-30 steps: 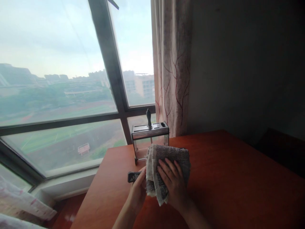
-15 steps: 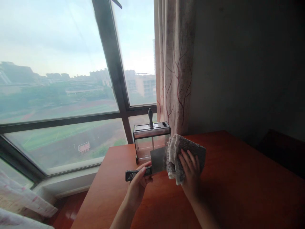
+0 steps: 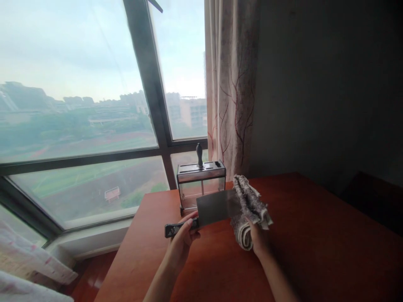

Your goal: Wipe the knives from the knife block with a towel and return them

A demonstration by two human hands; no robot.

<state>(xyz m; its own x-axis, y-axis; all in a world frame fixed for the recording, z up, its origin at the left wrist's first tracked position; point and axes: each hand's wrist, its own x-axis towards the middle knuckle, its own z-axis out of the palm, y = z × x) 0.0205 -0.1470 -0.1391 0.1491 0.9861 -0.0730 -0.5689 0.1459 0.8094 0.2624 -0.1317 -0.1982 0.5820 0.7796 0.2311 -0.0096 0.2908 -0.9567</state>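
While the left hand grasps the cleaver by its black handle, thumb along the top, the right hand grips a grey, shaggy cloth at the right end of the blade. Pale marks show on the handle, too small to read. The cleaver is above the near part of the reddish-brown worktop, handle to the left and blade to the right, its broad grey face turned towards the camera. The cloth hides the blade's right end; one fold lies against it, and a rolled part hangs below. Just beyond the blade, at the worktop's far left edge, a clear-sided holder stands upright, a dark knob rising from its metal top. Behind it are the window and, to the right, a curtain patterned with reddish branches.
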